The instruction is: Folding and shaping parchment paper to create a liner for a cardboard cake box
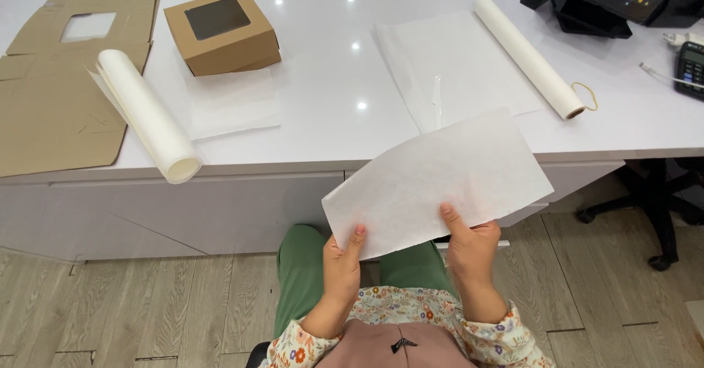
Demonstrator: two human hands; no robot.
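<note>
Rising up and rightward from the fingers, the white paper sheet [438,184] has its long axis tilted, both hands [342,261] [469,245] pinching its lower edge. Beyond lies the white tabletop [330,118] above a wood-plank floor [147,309].

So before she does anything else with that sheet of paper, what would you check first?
1. Both hands grip the white paper sheet at its lower edge, left hand and right hand: ok.
2. Sheet is whole, no tears seen: ok.
3. Sheet hangs free of the white counter: ok.
4. Brown windowed box is assembled and closed: ok.
5. Box interior is lined: cannot tell.
6. Paper roll sits safely; its end overhangs the counter edge: not ok.
</note>
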